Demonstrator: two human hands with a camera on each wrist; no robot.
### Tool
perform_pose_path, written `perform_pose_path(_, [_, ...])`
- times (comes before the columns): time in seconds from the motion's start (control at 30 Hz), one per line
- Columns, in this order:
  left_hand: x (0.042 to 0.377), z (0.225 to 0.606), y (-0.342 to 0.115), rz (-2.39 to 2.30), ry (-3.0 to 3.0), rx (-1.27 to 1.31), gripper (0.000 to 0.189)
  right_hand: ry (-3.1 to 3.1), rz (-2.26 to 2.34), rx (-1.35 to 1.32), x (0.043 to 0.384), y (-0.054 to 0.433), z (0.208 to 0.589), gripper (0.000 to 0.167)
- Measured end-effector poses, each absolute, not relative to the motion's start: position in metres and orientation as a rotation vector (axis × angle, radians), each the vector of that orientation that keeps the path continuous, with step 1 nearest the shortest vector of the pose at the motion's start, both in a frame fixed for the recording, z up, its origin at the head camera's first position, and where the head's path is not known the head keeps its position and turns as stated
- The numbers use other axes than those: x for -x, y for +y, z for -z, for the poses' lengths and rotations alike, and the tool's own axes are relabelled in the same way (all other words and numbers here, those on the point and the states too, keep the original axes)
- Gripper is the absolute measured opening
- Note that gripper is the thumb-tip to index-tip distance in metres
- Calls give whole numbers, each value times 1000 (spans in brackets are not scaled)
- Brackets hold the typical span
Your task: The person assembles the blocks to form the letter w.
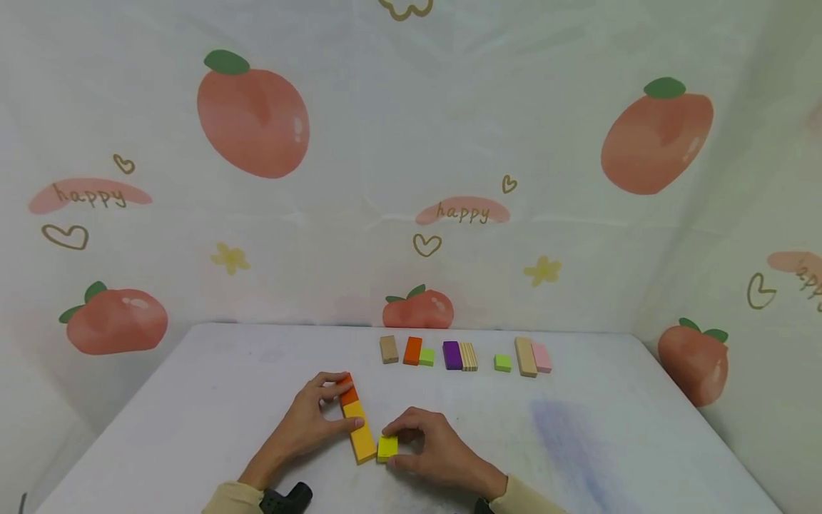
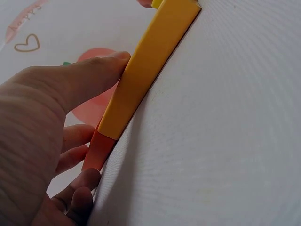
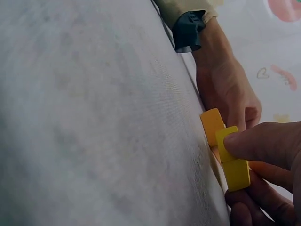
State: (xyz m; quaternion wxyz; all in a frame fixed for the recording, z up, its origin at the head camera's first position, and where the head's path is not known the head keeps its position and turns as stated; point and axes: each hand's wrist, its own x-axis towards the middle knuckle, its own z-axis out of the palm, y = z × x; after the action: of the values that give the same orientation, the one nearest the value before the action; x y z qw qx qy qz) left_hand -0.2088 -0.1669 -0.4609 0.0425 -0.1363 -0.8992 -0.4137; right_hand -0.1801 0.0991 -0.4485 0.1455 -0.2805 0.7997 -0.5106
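Toward the front of the table, a long amber-yellow block (image 1: 362, 437) lies end to end with a red-orange block (image 1: 347, 391) in one slanting row. My left hand (image 1: 311, 416) holds this row, its thumb on the amber block (image 2: 146, 70) and its fingers around the red-orange block (image 2: 98, 149). Just right of the row's near end, my right hand (image 1: 439, 448) pinches a small bright yellow block (image 1: 387, 448) between thumb and fingers. Two yellow parts show in the right wrist view, the nearer yellow part (image 3: 235, 175) beside the thumbed one; I cannot tell whether they are separate blocks.
Along the back edge stand a tan block (image 1: 389, 350), an orange block (image 1: 413, 350) beside a green block (image 1: 427, 357), a purple block (image 1: 452, 355) beside striped wood (image 1: 469, 356), another green block (image 1: 502, 363), and a long tan block (image 1: 526, 357) beside a pink block (image 1: 542, 358).
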Motion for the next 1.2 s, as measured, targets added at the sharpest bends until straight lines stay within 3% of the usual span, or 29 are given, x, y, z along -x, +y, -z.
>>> perform_pose_path(0.5, [207,460,-166,1266,-2762,388,71,2228,1481,970,183,103,463,36])
perform_pose_path(1.2, [209,460,-165,1256,-2775,376,70,2222,1454,985,181,103,462,39])
